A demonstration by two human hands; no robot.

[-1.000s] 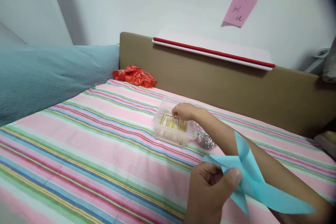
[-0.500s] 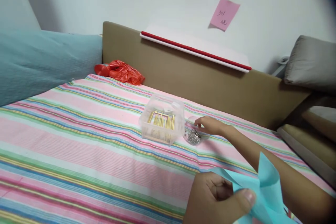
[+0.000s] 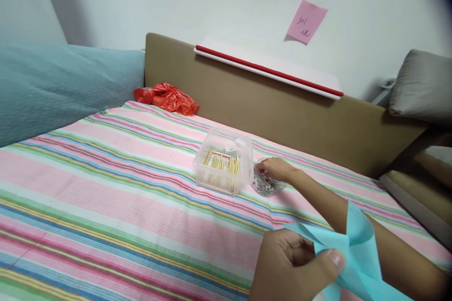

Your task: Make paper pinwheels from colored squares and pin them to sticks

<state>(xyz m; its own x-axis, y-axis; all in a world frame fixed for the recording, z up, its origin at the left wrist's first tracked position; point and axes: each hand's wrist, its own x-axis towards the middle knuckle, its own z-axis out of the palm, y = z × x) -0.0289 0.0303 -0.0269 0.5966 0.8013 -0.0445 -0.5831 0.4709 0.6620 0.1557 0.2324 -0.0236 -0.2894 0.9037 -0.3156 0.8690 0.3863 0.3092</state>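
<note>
Left hand (image 3: 291,263) pinched folded blue paper (image 3: 360,254), thumb on top, above bed (image 3: 141,202). Right hand (image 3: 278,169) was at clear container (image 3: 256,191) of silver pieces (image 3: 265,187), beside plastic box (image 3: 215,184); I couldn't tell its grip. Risks I judged: hard thumb creasing paper, knocked container spilling pieces.

The head-worn camera looks forward and down across the striped bedsheet (image 3: 141,225) to the far headboard (image 3: 247,101) and wall (image 3: 158,0), the left hand (image 3: 294,263) close at near right.

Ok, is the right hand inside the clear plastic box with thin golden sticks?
No, the bare right hand is outside the clear plastic box, at the small shiny silver pieces beside it.
</note>
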